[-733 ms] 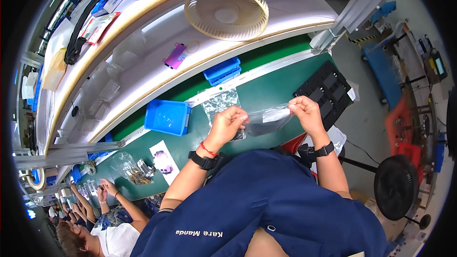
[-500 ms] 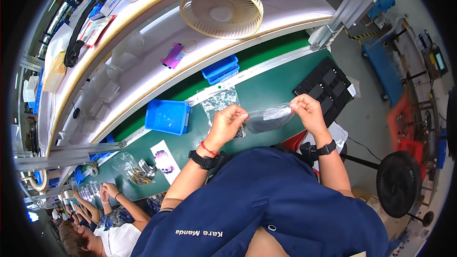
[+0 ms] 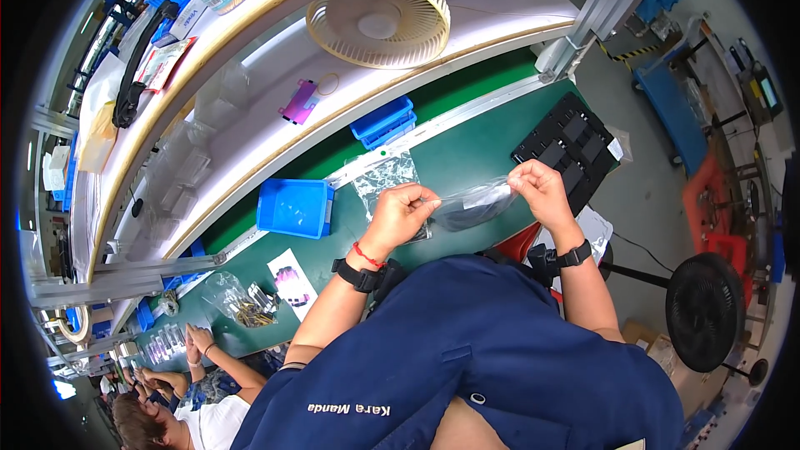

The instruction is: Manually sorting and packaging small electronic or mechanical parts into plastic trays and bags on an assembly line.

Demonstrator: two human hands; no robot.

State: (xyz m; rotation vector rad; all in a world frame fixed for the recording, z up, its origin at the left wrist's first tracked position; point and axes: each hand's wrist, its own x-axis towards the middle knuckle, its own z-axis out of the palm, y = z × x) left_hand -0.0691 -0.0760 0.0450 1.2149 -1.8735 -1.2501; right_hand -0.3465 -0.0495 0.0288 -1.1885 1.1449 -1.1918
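Now both hands' fingers [image 3: 429, 197] pinch opposite ends of a clear plastic bag [image 3: 472, 204] stretched between them.

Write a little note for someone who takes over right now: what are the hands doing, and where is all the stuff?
Left hand: pinching one end of a clear plastic bag.
Right hand: pinching the other end; the bag hangs stretched between them above the green bench.
Nearby: more clear bags flat on the bench past the left hand, a blue bin further left, a black tray past the right hand.
Done: bag is lifted.
Left: whether something dark is inside it cannot be told.
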